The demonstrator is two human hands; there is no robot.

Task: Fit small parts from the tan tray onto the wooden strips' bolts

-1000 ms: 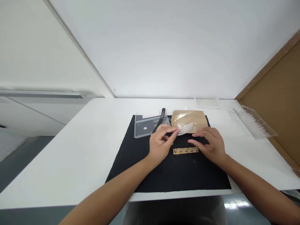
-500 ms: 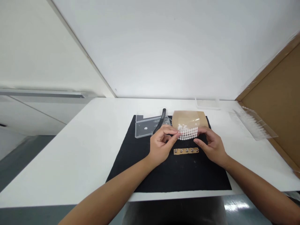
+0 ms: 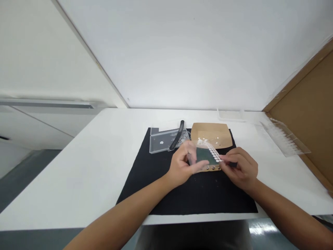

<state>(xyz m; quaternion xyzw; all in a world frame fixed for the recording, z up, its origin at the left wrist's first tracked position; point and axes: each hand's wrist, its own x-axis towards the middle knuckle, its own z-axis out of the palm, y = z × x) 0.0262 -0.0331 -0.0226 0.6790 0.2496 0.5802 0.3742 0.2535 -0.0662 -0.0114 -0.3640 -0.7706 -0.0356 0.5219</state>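
A clear sheet with rows of white round dots (image 3: pixel 213 152) is stretched between my hands above the black mat. My left hand (image 3: pixel 184 162) grips the left part of the sheet, thumb below and fingers bent behind it. At its right edge, my right hand (image 3: pixel 239 167) pinches the sheet beside the dots. Under the sheet lies a thin tan strip with round metal pieces (image 3: pixel 213 168), its left part covered by the sheet and my left hand. Just behind is a brown paper tray (image 3: pixel 210 130) with small white bits in it.
An open clear plastic case (image 3: pixel 158 143) with small pieces lies at the mat's back left, a black curved handle (image 3: pixel 177 135) across it. Clear bags (image 3: pixel 283 139) with white items lie on the right, near a brown board (image 3: pixel 307 104). A clear tray (image 3: pixel 231 116) stands at the back.
The dotted sheet has turned and come lower, now over the left part of the strip. My right hand has moved slightly right and closed on the sheet's edge. More of the brown tray shows.
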